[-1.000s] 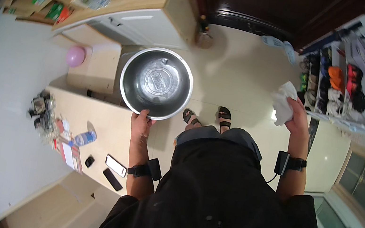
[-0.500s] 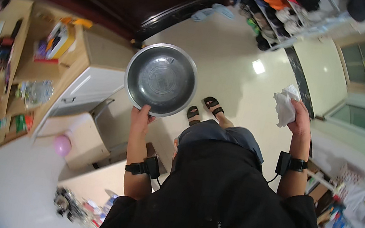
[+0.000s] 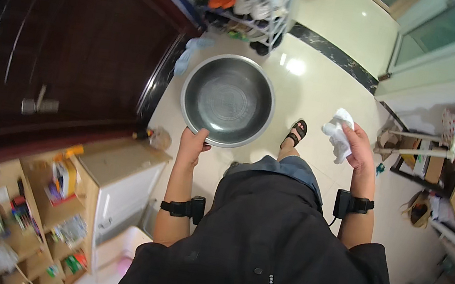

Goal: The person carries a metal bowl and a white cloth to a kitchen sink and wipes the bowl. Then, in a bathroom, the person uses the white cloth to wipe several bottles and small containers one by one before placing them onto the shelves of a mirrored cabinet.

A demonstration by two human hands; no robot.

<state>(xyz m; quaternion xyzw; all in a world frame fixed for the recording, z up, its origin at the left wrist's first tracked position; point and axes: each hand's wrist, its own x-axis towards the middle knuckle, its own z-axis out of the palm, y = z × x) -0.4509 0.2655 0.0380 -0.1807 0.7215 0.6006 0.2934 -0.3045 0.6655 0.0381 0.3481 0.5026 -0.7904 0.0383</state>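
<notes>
My left hand (image 3: 191, 143) grips the near rim of a large round steel basin (image 3: 227, 100), held level in front of me with its empty inside facing up. My right hand (image 3: 357, 148) is raised to the right and is closed around a crumpled white cloth (image 3: 339, 133). Both wrists carry black bands. One sandalled foot (image 3: 296, 133) shows below, on the pale tiled floor.
A dark wooden door (image 3: 68, 57) fills the left. A shoe rack (image 3: 249, 3) stands ahead beyond the basin. A white cabinet (image 3: 122, 185) and open wooden shelves (image 3: 26, 211) with small items are at lower left. Cluttered racks and bags (image 3: 449, 171) line the right.
The view has swung round: the shelves and cabinet slid to the lower left, and the door and shoe rack came in front. Both hands keep their hold on basin and cloth.
</notes>
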